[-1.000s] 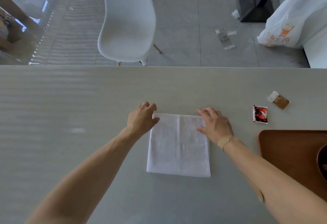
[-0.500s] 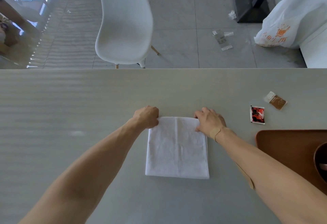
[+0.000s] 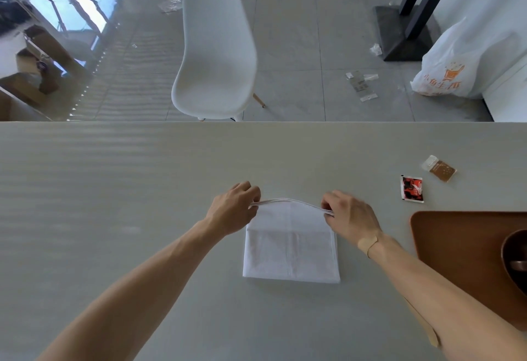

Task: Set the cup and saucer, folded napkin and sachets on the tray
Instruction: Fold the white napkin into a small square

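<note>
A white folded napkin [image 3: 291, 249] lies in the middle of the grey table. My left hand [image 3: 232, 209] pinches its far left corner and my right hand [image 3: 349, 218] pinches its far right corner. The far edge is lifted off the table and bowed between them. A red sachet [image 3: 412, 188] and a brown sachet [image 3: 440, 168] lie on the table to the right. The brown tray [image 3: 456, 235] sits at the right edge, with a dark saucer or cup [image 3: 516, 258] on it, cut off by the frame.
The table's far edge [image 3: 256, 122] runs across the middle of the view. Beyond it stands a white chair [image 3: 216, 55]. A white plastic bag [image 3: 462, 66] and scraps of litter lie on the tiled floor.
Both hands have closed on the napkin's far corners and raised that edge off the table. The near half still lies flat.
</note>
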### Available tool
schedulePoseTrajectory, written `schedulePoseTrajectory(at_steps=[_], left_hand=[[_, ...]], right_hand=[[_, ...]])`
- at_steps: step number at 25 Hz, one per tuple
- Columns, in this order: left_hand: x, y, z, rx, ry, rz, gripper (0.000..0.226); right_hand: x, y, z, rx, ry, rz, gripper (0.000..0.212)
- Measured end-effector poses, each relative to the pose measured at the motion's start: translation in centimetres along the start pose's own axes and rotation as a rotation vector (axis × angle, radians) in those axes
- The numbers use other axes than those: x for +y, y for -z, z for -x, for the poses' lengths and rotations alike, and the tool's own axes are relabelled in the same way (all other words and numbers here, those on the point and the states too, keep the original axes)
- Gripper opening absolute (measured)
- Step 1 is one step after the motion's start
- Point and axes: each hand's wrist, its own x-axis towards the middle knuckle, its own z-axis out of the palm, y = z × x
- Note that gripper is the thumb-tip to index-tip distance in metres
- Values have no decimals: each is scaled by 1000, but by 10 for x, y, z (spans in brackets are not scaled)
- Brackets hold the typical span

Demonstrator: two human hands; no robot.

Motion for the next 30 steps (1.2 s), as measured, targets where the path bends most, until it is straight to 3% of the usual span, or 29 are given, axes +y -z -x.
schedulePoseTrajectory(at_steps=[5, 8, 23, 30], left_hand=[[7, -2, 51, 140, -131, -8, 14], [11, -7, 75, 165, -146, -18, 23], [8, -58, 123, -20, -89, 19, 13], [0, -62, 127, 4, -157, 53, 8]], right_hand=[[-2, 4, 39, 38, 42, -57, 31], [-6, 1, 62, 55, 85, -20, 33], [-5, -48, 120, 35, 158, 64, 31], [2, -60, 119, 51, 179, 74, 35]])
